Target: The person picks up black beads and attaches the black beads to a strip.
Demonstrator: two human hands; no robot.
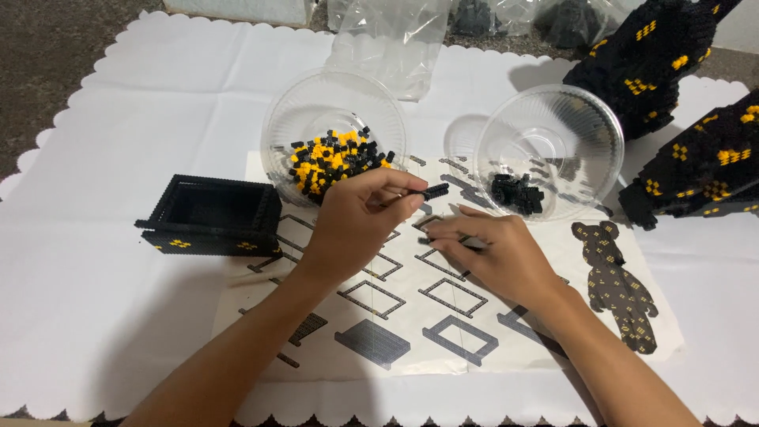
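My left hand [360, 225] pinches a short black strip of small bricks [434, 190] between thumb and fingers, just above the printed instruction sheet [443, 316]. Right beside it, my right hand [494, 253] rests flat on the sheet, its fingertips pressing on a small dark piece that is mostly hidden. Behind my left hand stands a clear bowl [332, 103] of black and yellow bricks [336, 160]. A second clear bowl [553, 130] behind my right hand holds a few black bricks [518, 194].
A black open box frame of bricks [213, 215] with yellow dots sits at the left. Two large black-and-yellow brick sections [644, 59] lie at the far right. An empty clear plastic bag [395, 39] lies behind the bowls. All rests on a white scalloped cloth [103, 142].
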